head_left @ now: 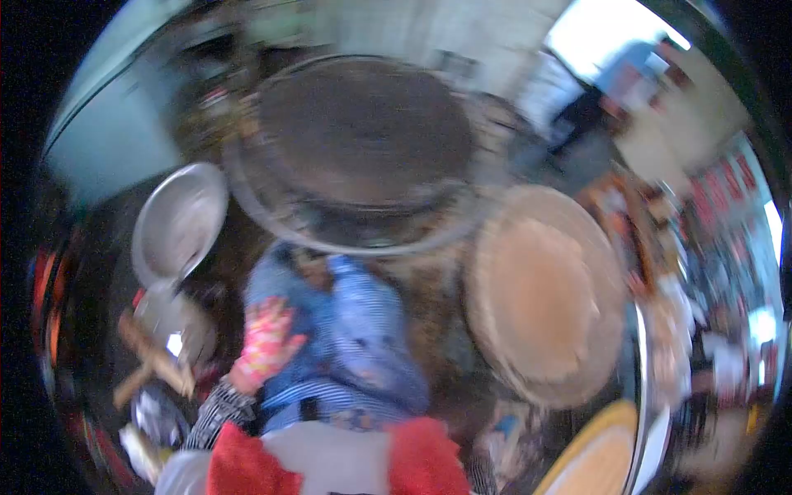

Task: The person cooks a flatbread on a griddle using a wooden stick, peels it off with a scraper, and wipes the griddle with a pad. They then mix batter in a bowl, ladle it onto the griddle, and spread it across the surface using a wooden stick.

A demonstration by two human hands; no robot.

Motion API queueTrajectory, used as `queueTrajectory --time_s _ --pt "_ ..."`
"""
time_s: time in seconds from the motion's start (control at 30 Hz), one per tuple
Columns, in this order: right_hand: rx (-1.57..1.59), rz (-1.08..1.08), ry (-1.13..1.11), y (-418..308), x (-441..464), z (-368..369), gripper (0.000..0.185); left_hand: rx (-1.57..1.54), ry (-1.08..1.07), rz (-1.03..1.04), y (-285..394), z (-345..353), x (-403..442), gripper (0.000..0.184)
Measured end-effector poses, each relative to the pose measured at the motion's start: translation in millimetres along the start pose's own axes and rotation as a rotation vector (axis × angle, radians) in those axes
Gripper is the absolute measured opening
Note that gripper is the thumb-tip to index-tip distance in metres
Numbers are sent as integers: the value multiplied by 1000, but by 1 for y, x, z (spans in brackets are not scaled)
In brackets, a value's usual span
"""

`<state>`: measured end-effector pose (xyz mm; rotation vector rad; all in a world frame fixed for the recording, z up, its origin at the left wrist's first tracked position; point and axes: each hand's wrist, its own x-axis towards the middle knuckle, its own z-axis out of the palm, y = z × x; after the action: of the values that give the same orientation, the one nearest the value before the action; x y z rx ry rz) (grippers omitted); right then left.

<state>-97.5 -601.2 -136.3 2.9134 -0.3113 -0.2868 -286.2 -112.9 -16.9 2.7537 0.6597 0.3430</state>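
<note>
My left hand (pixel 268 340), in a pink patterned glove, lies on the blue-clad lap (pixel 355 330) with its fingers apart and nothing in it. My right hand is out of sight; only a bit of patterned sleeve shows at the bottom edge. In front of my knees stands a large, round, dark griddle (pixel 363 136) inside a wide metal ring (pixel 313 235). To my right is a big round tray-like board (pixel 487 330) with a pale tan, flat layer (pixel 540 293) on it. Motion blur hides its texture.
At left, a tilted metal basin (pixel 181 223) stands near wooden sticks (pixel 157 355). A yellow-rimmed round thing (pixel 615 429) lies at lower right. A wooden box (pixel 635 231) stands beyond the board. Another person (pixel 631 78) is near the bright opening at upper right.
</note>
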Motion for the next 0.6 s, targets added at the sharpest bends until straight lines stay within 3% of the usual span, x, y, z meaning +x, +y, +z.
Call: queueTrajectory --time_s 0.03,0.1,0.17,0.23,0.3,0.37,0.43,0.5,0.6 --pt "-2 -127 96 -13 4 -5 56 -6 -136 -60 6 -14 -1 53" --pt "14 -375 263 -40 17 -14 50 6 -130 -67 6 -17 -19 53" --pt "129 -552 191 -88 24 -37 45 -56 -116 -93 3 -27 -38 51" --pt "386 -614 -26 -160 -1 -89 44 -100 -77 -146 -4 -34 -57 50" --pt "485 -1101 157 -221 10 -100 33 -107 4 -225 -6 -42 -77 49" --pt "578 -1402 207 -294 -33 -150 31 -111 85 -283 -19 -61 -102 48" --pt "648 -1484 -53 -352 -81 -183 29 -104 249 -384 -26 -86 -129 45" --pt "655 -1538 -468 -396 -148 -204 28 -65 379 -514 -40 -97 -162 43" --pt "544 -1921 -703 -445 -255 -187 33 -83 340 -645 -57 -81 -207 43"
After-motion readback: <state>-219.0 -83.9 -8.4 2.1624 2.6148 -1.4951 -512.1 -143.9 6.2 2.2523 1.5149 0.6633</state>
